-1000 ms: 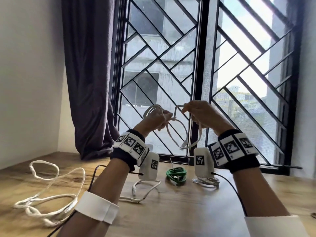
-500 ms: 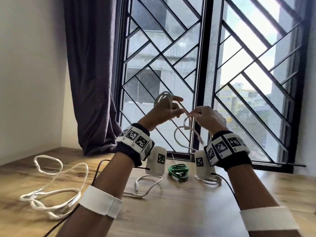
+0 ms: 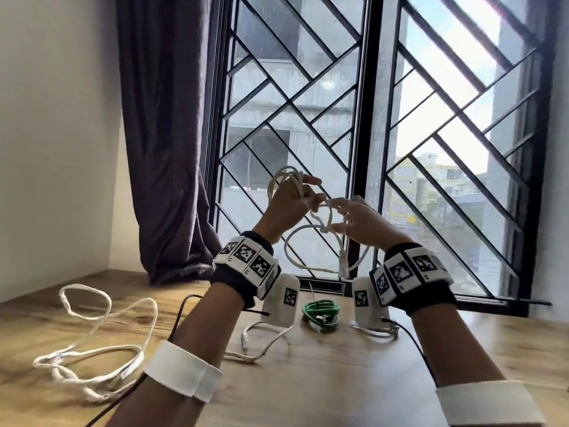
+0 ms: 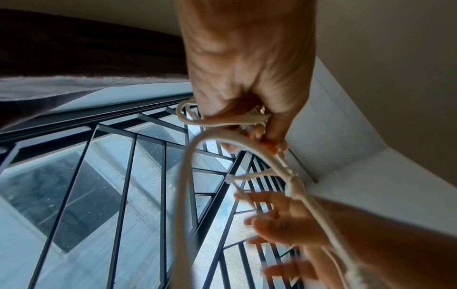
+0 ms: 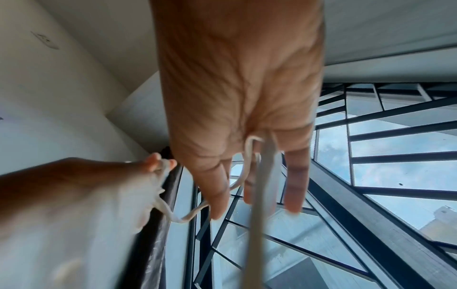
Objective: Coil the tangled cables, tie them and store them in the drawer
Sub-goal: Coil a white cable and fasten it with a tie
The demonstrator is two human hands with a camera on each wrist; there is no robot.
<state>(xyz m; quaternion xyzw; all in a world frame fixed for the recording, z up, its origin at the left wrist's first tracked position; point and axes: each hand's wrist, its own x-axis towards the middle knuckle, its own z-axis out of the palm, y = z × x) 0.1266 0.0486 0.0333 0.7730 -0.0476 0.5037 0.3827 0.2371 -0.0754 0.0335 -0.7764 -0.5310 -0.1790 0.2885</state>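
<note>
The white cable [image 3: 311,241] is held up in the air between both hands, in front of the window grille [image 3: 446,149]. Its coiled loops sit over the top of the left hand [image 3: 289,204], whose fingers curl round the bundle and pinch a strand just beside the right hand. From there a loose loop hangs below both hands, and the plug end [image 3: 342,266] dangles under the right hand [image 3: 360,223]. The right hand's fingers [image 5: 217,187] are spread and nearly straight, with strands threaded between them rather than clamped. Below the wrists, on the wooden table [image 3: 338,380], lie a green coiled cable [image 3: 320,312], another white cable [image 3: 264,340] under the left wrist, and a white rope [image 3: 92,343] well to the left of the left forearm.
</note>
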